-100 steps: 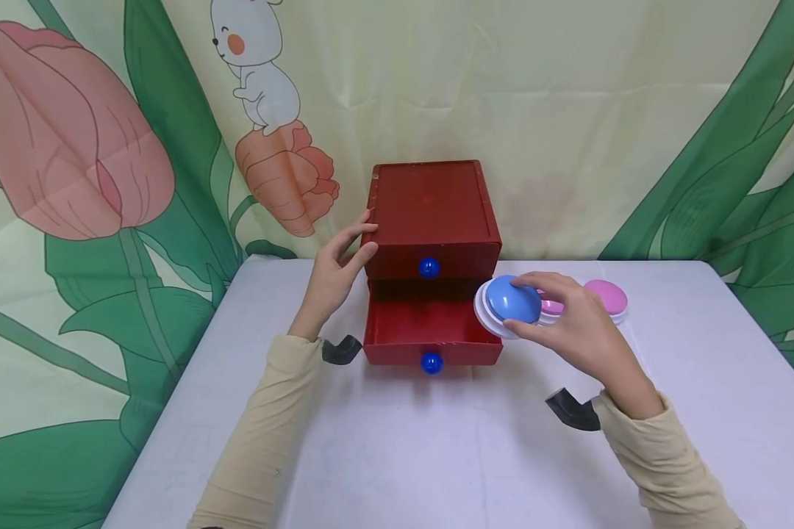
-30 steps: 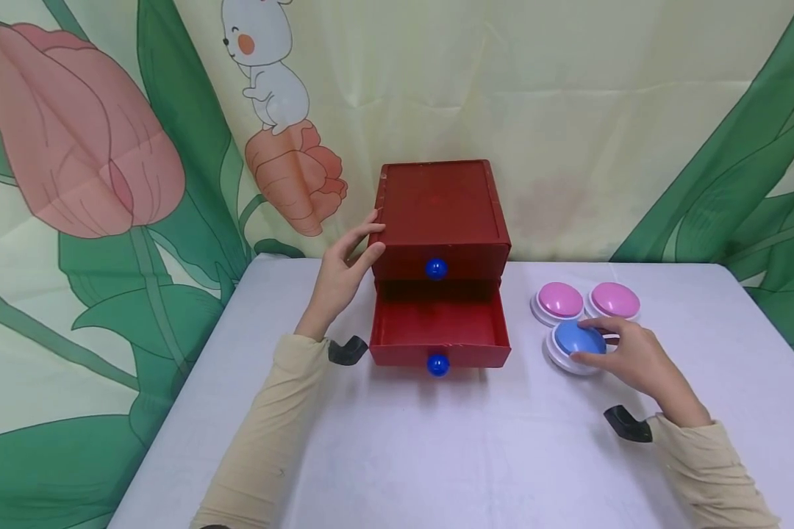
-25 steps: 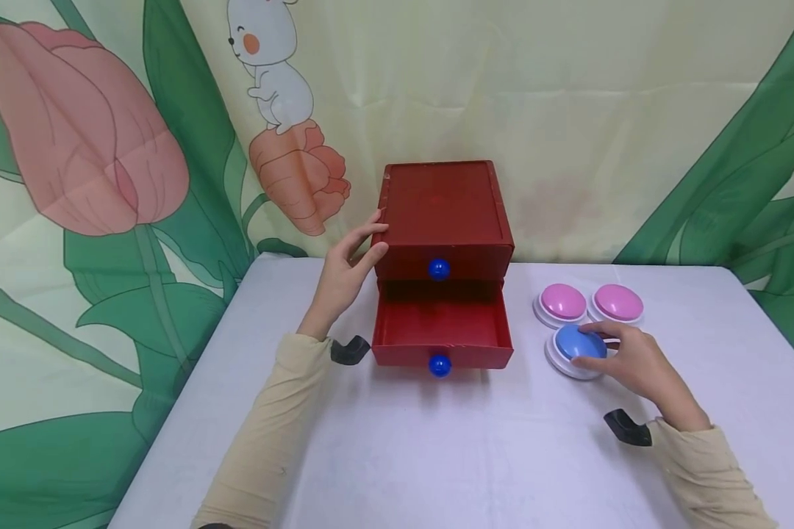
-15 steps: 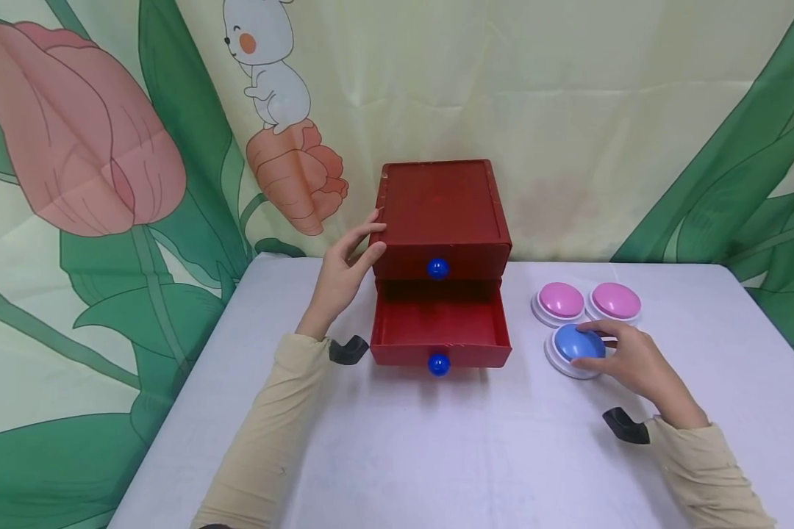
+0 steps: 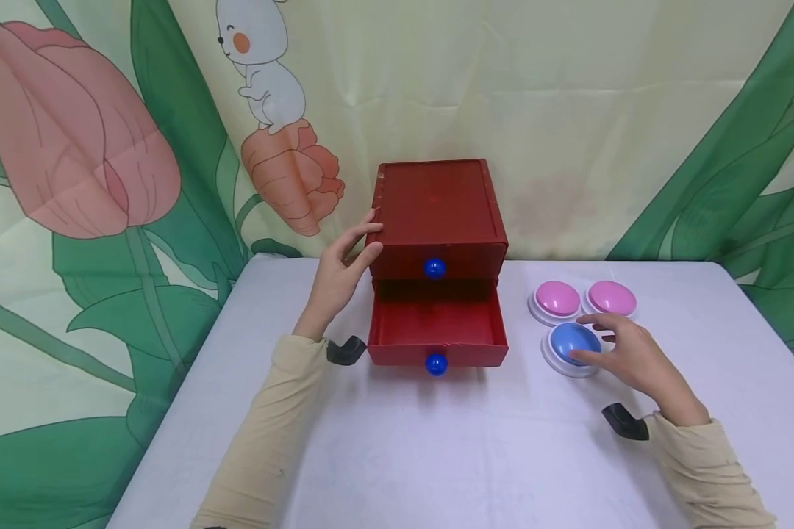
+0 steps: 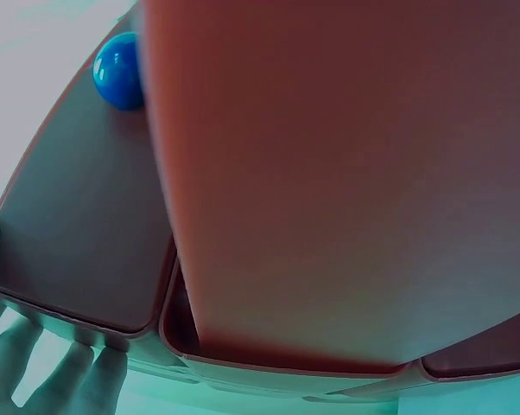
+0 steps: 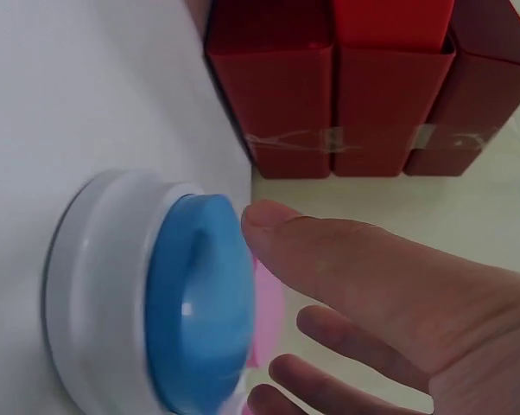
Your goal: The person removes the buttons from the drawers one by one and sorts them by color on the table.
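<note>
A red drawer box point(image 5: 440, 202) stands at the back of the table, its middle drawer point(image 5: 438, 323) pulled out with nothing seen inside. My left hand point(image 5: 336, 279) rests against the box's left side near the top; its fingers point(image 6: 61, 380) lie along the side in the left wrist view. A round push button with a blue dome point(image 5: 574, 344) and white base sits on the table to the right. Around it, not gripping, hovers my right hand point(image 5: 635, 358), fingers spread. The right wrist view shows a small gap between the thumb point(image 7: 286, 233) and the blue dome point(image 7: 204, 303).
Two pink-domed buttons, the left one point(image 5: 558, 299) and the right one point(image 5: 612, 297), sit just behind the blue one. Blue knobs point(image 5: 434, 268) stick out from the drawer fronts. A printed cloth point(image 5: 556, 132) hangs behind the white table point(image 5: 423, 455).
The right hand held the blue button by the open drawer, then set it down in front of the pink ones. Now its fingers have loosened off the dome. The left hand stays on the box.
</note>
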`<action>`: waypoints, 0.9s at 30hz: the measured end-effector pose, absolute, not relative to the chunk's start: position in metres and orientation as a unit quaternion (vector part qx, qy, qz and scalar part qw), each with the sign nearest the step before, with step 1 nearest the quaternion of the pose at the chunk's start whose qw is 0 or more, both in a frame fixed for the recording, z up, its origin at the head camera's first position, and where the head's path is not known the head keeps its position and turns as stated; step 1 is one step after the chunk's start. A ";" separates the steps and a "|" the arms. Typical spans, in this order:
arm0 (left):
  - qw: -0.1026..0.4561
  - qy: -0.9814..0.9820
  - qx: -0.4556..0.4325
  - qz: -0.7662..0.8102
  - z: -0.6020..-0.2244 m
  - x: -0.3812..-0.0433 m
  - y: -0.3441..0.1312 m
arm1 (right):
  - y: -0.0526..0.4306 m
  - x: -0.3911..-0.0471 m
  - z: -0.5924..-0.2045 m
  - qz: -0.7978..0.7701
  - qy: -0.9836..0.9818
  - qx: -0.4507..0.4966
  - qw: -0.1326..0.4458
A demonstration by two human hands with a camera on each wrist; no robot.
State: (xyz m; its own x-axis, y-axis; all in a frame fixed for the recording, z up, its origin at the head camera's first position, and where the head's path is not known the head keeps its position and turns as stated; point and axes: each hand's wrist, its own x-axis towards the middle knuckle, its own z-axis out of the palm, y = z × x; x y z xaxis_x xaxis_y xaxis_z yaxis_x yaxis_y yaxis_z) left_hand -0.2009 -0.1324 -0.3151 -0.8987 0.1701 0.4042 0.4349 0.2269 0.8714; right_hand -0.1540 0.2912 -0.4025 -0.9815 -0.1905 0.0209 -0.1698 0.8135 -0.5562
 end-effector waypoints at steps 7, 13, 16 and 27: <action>0.111 -0.774 -0.197 -0.591 -0.316 -0.201 -0.133 | 0.283 -0.150 -0.388 -0.302 0.948 -0.102 0.013; 0.113 -0.779 -0.187 -0.588 -0.315 -0.199 -0.134 | 0.272 -0.149 -0.369 -0.312 0.941 -0.130 -0.022; 0.114 -0.779 -0.187 -0.587 -0.315 -0.199 -0.134 | 0.265 -0.147 -0.362 -0.317 0.937 -0.143 -0.044; 0.117 -0.779 -0.191 -0.586 -0.316 -0.201 -0.132 | 0.243 -0.134 -0.345 -0.348 0.919 -0.168 -0.076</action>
